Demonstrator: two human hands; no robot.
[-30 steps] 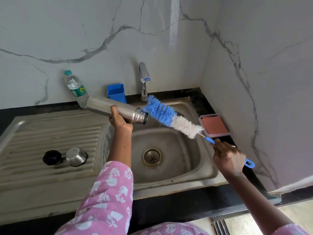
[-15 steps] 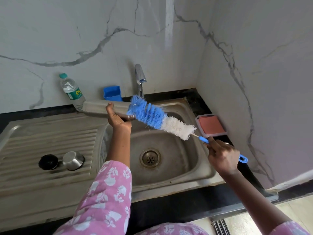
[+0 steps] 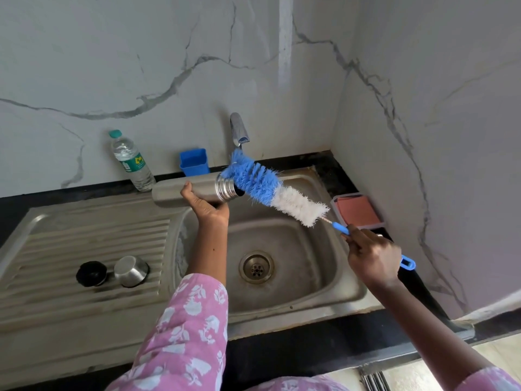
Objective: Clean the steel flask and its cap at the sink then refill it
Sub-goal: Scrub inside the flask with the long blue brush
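Note:
My left hand [image 3: 207, 204] grips the steel flask [image 3: 180, 190], held level over the sink's left rim with its open threaded mouth facing right. My right hand [image 3: 372, 256] holds the blue handle of a long bottle brush [image 3: 270, 193]. The brush's blue bristles press against the flask's mouth, and its white bristles trail toward my right hand. Whether the tip sits inside the mouth I cannot tell. On the ribbed drainboard lie the steel cap [image 3: 131, 270] and a black stopper [image 3: 91, 273], side by side.
The sink basin [image 3: 332, 277] with its drain [image 3: 256, 267] lies below the brush. Behind it stand the tap [image 3: 239, 129], a blue cup [image 3: 194, 162] and a plastic water bottle [image 3: 131, 160]. A tray with a pink sponge [image 3: 356, 211] sits at the right corner.
The brush slid left over the flask's mouth half a second ago, then drew back to the right, baring the mouth again. The flask has barely moved.

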